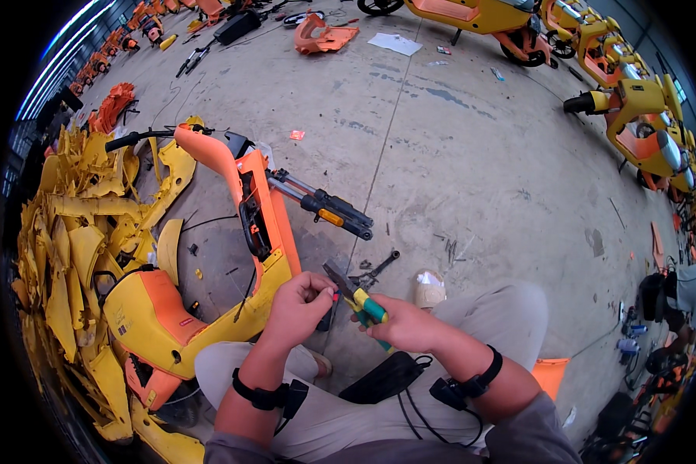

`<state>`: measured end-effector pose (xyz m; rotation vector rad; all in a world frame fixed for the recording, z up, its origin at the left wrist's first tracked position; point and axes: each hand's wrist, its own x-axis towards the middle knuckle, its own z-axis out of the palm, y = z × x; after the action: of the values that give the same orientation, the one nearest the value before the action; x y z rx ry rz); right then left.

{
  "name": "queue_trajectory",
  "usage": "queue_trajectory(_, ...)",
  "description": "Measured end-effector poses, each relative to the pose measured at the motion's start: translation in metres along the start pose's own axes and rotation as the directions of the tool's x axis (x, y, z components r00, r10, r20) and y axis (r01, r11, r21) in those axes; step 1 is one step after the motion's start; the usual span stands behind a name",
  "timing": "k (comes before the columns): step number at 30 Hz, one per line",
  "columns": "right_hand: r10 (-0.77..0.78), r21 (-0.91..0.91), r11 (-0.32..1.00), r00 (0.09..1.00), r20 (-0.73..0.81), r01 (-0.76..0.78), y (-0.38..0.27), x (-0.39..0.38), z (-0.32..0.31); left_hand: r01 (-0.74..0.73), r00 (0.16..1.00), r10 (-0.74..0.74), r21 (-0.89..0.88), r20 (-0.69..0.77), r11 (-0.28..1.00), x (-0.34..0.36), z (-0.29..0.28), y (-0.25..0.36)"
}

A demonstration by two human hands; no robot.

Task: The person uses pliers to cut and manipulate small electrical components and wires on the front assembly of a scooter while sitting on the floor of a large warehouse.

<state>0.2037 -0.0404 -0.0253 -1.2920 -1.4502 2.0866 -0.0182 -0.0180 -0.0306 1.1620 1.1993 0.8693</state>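
Note:
My right hand point(404, 323) is wrapped round combination pliers point(373, 307) with green and yellow handles. Their dark jaws point up and to the left, close to the fingertips of my left hand point(301, 304). Those fingers are closed in a pinch on a small piece with a bit of red point(336, 295), mostly hidden, so its kind is unclear. Just left of my hands lies a partly stripped orange and yellow scooter body point(236, 313) on its side. Its front fork point(317, 205) sticks out to the right, and a black handlebar point(135, 138) reaches left.
Yellow body panels point(77, 255) are heaped at the left. A dark metal bracket point(383, 264) and a whitish roll point(430, 288) lie beyond my hands. A black pouch point(387, 377) with cords rests between my legs. Yellow scooters point(642, 127) stand at the right; an orange panel point(322, 36) lies far off.

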Motion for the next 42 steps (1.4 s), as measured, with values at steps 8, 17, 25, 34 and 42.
queue_trajectory(8,-0.043,-0.104,0.994,0.998,-0.048,0.037,-0.007,-0.003,0.001,0.014,1.000,-0.014,0.008,-0.001,1.000,0.000,-0.001,0.000)
queue_trajectory(17,-0.031,-0.085,0.996,0.998,-0.053,0.026,-0.010,-0.003,0.003,-0.003,1.000,0.003,0.000,-0.005,1.000,0.000,-0.001,-0.001)
queue_trajectory(25,-0.075,-0.127,0.990,0.995,-0.065,0.066,-0.006,-0.001,0.003,0.012,1.000,-0.012,0.013,0.003,1.000,-0.001,-0.001,0.002)
queue_trajectory(34,-0.047,-0.152,0.988,0.995,-0.093,0.033,-0.007,-0.004,0.005,0.018,1.000,-0.018,0.001,0.004,1.000,-0.001,-0.001,0.002)
queue_trajectory(42,-0.050,-0.218,0.976,0.983,-0.177,0.010,-0.014,-0.006,0.008,0.022,1.000,-0.022,-0.010,0.004,1.000,-0.002,0.000,0.004)
